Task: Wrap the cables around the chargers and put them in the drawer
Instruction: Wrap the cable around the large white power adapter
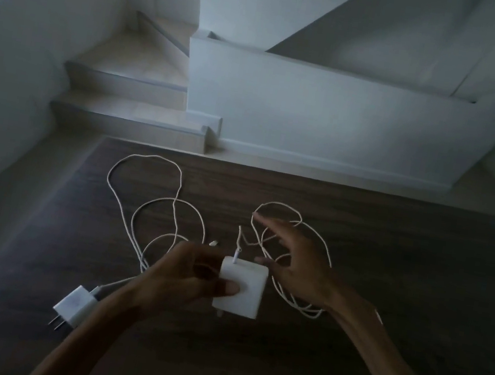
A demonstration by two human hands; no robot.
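- Dark wood-grain bench [344, 348] fills the lower frame in a dim room.
- Near the left edge, a small white charger [75, 305] lies on the bench, prongs toward the viewer.
- Left hand [183, 277] pinches a larger square charger [241, 288], thumb on its top face, fingers [196, 255] curled behind its left edge.
- Right hand [295, 266], just beside that charger, has its fingers spread apart over the thin cable [321, 247], gripping nothing.
- That cable, plugged into the square charger, lies in loose loops at right.
- Another cable [172, 204] from the small charger loops at left.
- Beyond the bench: pale stairs [129, 104] and a low white wall [331, 119].
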